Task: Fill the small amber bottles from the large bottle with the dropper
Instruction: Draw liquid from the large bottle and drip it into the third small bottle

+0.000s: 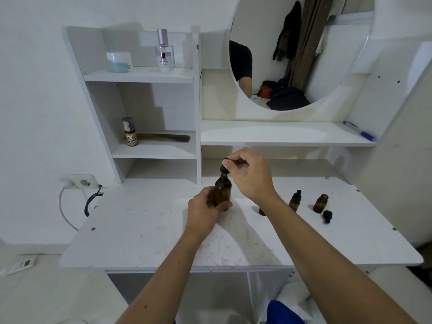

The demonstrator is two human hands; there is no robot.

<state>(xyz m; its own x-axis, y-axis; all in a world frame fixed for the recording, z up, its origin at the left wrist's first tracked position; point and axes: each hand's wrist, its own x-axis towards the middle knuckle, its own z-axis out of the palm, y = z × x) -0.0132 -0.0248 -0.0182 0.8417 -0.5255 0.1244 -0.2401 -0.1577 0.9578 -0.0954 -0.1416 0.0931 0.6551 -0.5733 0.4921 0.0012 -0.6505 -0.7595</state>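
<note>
Both forearms reached in from the near edge. Left hand [205,210] wrapped the large amber bottle [223,191], standing upright on the white surface [145,220]; its grip was closed around the lower body. Right hand [251,177] pinched the black dropper [224,166] just above the bottle's neck. To the right stood a capped small bottle [295,200], an uncapped one [320,203], and a loose black cap [327,216] beside it.

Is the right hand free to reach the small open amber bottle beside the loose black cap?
Probably not right away. The right hand is pinching the black dropper top over the large amber bottle. The path across the white desk to the small open amber bottle looks unobstructed.
</note>
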